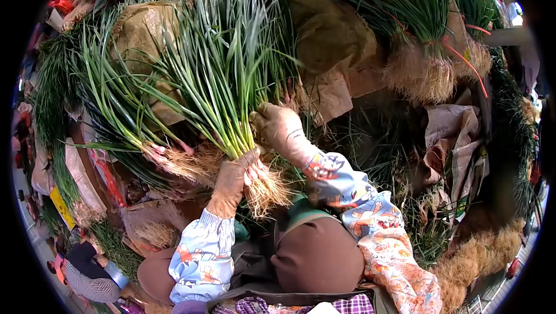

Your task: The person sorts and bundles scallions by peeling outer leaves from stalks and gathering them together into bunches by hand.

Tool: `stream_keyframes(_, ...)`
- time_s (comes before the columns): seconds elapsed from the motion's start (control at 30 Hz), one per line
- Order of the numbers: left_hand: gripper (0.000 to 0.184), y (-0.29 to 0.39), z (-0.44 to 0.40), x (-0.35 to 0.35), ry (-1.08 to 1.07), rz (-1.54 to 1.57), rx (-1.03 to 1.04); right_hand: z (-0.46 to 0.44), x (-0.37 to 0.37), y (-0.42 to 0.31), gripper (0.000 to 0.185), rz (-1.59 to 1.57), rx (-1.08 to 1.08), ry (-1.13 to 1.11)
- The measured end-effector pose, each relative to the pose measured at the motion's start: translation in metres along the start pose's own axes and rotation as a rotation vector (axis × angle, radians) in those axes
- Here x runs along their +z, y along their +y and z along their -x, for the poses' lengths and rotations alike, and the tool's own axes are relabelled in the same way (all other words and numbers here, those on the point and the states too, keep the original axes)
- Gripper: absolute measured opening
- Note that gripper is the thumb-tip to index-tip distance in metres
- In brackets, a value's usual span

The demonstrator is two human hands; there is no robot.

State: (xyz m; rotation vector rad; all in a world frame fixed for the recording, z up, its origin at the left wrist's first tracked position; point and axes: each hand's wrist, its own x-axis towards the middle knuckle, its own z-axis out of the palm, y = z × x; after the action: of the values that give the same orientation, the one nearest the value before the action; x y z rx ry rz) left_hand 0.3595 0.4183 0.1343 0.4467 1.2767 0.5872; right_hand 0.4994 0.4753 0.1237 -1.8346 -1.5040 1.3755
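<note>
My left hand (230,182), in a soiled glove, is wrapped round a bunch of green onions (229,99) just above the roots. Their pinkish-white bulbs and pale stringy roots (265,189) stick out below that fist, while long green leaves fan upward. Against the right side of the stems is my right hand (282,131), also gloved, its fingers curled closed. What lies inside those fingers is hidden. Left of the held bunch, more green onions (153,149) lie with their roots toward me.
Tied bunches with thick roots (425,73) lie at upper right, with a red tie (466,62). Brown sacking (327,27) lies behind the leaves. Crumpled sacks (454,137) are at right. A person in a cap (92,273) is at lower left.
</note>
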Motion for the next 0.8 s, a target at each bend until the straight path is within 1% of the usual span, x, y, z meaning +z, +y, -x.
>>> stream_keyframes(0.03, 0.019, 0.0, -0.001, -0.001, 0.012, 0.016, 0.002, -0.006, 0.016, 0.023, 0.023, 0.418, -0.163, 0.071)
stream_keyframes(0.07, 0.02, -0.002, 0.001, 0.001, 0.003, 0.017, 0.078, -0.016, 0.026, 0.048, 0.023, 0.42, -0.163, 0.07)
stream_keyframes(0.1, 0.02, -0.007, -0.002, 0.002, -0.002, 0.079, 0.172, -0.027, 0.03, 0.075, 0.022, 0.09, -0.044, 0.127)
stream_keyframes(0.13, 0.02, 0.005, 0.005, 0.006, -0.091, 0.161, 0.152, -0.034, 0.028, 0.1, 0.021, -0.24, 0.08, 0.185)
stream_keyframes(0.17, 0.02, 0.019, 0.015, 0.009, -0.178, 0.242, 0.134, -0.032, 0.016, 0.117, 0.023, -0.15, 0.148, 0.131)
stream_keyframes(0.2, 0.023, 0.022, 0.019, 0.008, -0.197, 0.21, 0.179, -0.029, 0.004, 0.134, 0.024, -0.057, 0.21, 0.072)
stream_keyframes(0.23, 0.025, 0.018, 0.016, 0.004, -0.256, 0.317, 0.207, -0.018, -0.011, 0.136, 0.028, 0.078, 0.101, -0.172)
stream_keyframes(0.27, 0.024, 0.013, 0.013, -0.006, -0.294, 0.361, 0.174, -0.007, -0.026, 0.138, 0.033, 0.183, -0.04, -0.397)
stream_keyframes(0.3, 0.024, 0.009, 0.011, -0.013, -0.342, 0.41, 0.135, 0.005, -0.028, 0.126, 0.037, 0.317, -0.114, -0.684)
stream_keyframes(0.33, 0.022, 0.01, 0.011, -0.007, -0.472, 0.608, 0.101, 0.023, -0.03, 0.1, 0.041, 0.219, -0.068, -0.828)
stream_keyframes(0.37, 0.022, 0.011, 0.01, -0.007, -0.503, 0.584, 0.097, 0.031, -0.037, 0.073, 0.045, -0.04, 0.042, -0.799)
stream_keyframes(0.4, 0.022, 0.008, 0.01, -0.005, -0.503, 0.605, 0.081, 0.028, -0.041, 0.048, 0.049, -0.36, 0.139, -0.695)
stream_keyframes(0.43, 0.022, 0.006, 0.009, -0.003, -0.501, 0.622, 0.068, 0.017, -0.032, 0.038, 0.049, -0.674, 0.128, -0.594)
stream_keyframes(0.47, 0.023, 0.004, 0.008, -0.004, -0.495, 0.623, 0.056, 0.0, -0.021, 0.038, 0.05, -0.72, -0.104, -0.519)
stream_keyframes(0.5, 0.023, 0.004, 0.008, -0.006, -0.489, 0.615, 0.057, -0.013, -0.021, 0.024, 0.033, -0.979, -0.041, -0.64)
stream_keyframes(0.53, 0.023, 0.005, 0.008, -0.007, -0.477, 0.629, 0.038, -0.021, 0.0, 0.022, 0.025, -0.768, -0.419, -0.379)
stream_keyframes(0.57, 0.023, 0.005, 0.008, -0.009, -0.469, 0.645, 0.018, -0.024, 0.009, 0.025, 0.023, -0.694, -0.438, -0.311)
stream_keyframes(0.6, 0.024, 0.005, 0.007, -0.012, -0.412, 0.6, 0.029, -0.025, 0.015, 0.022, 0.023, -0.617, -0.453, -0.243)
stream_keyframes(0.63, 0.024, 0.002, 0.006, -0.012, -0.415, 0.6, 0.027, -0.022, 0.018, 0.022, 0.02, -0.672, -0.441, -0.211)
stream_keyframes(0.67, 0.024, -0.001, 0.005, -0.01, -0.353, 0.589, 0.039, -0.019, 0.021, 0.022, 0.017, -0.725, -0.431, -0.178)
stream_keyframes(0.7, 0.025, -0.002, 0.005, -0.008, -0.291, 0.577, 0.049, -0.017, 0.019, 0.016, 0.014, -0.616, -0.209, -0.137)
stream_keyframes(0.73, 0.026, -0.009, 0.0, -0.016, -0.228, 0.526, 0.009, -0.015, 0.016, 0.011, 0.016, -0.518, 0.014, -0.12)
stream_keyframes(0.77, 0.026, -0.01, -0.004, -0.02, -0.2, 0.432, 0.042, -0.014, 0.025, 0.024, 0.018, -0.183, -0.207, 0.075)
stream_keyframes(0.8, 0.026, -0.01, -0.004, -0.018, -0.145, 0.414, 0.099, -0.01, 0.018, 0.022, 0.023, 0.035, -0.231, 0.164)
